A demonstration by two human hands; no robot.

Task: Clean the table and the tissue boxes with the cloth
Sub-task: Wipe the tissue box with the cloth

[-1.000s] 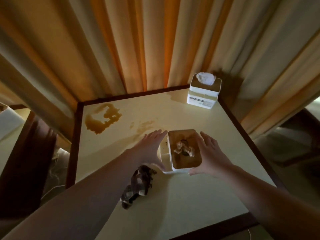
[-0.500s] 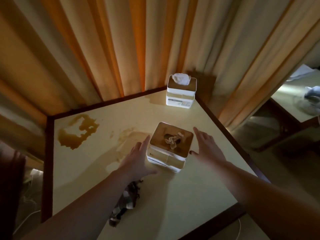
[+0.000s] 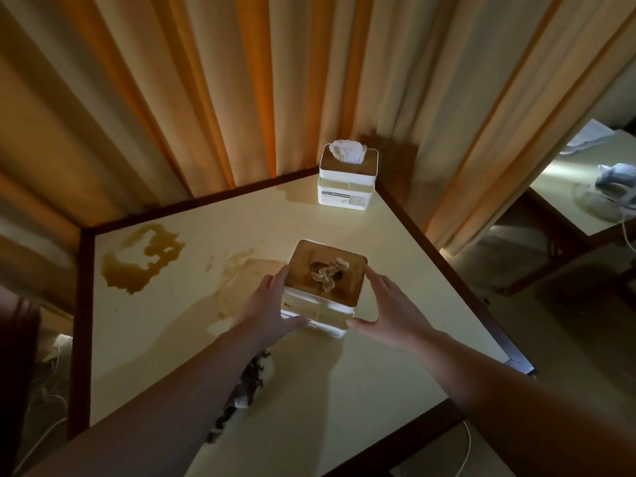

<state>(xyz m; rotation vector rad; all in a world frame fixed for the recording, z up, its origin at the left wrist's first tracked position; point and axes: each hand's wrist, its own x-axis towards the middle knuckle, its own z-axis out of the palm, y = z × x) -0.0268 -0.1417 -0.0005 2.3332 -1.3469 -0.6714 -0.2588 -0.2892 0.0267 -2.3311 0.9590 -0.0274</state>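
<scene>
A cream table [image 3: 378, 390] with a dark wood rim bears a brown spill [image 3: 137, 266] at its far left and a paler smear [image 3: 237, 270] beside the near tissue box [image 3: 320, 311]. That white box has a brown lid and a stained, crumpled tissue. My left hand [image 3: 265, 311] lies with straight fingers along its left side, thumb on the front. My right hand [image 3: 385, 311] touches its right side, fingers straight. A second tissue box [image 3: 346, 191] with a clean white tissue stands at the far right corner. A dark patterned cloth [image 3: 247, 383] lies on the table, partly under my left forearm.
Striped curtains [image 3: 241, 98] hang close behind the table's far edges. Another table [image 3: 564, 187] with a pale object on it stands at the right, across a strip of carpet. White cables trail on the floor at the left and near the front edge.
Both hands have closed in on the near tissue box; the right hand, apart from it half a second ago, now touches its side. The view has swung slightly left.
</scene>
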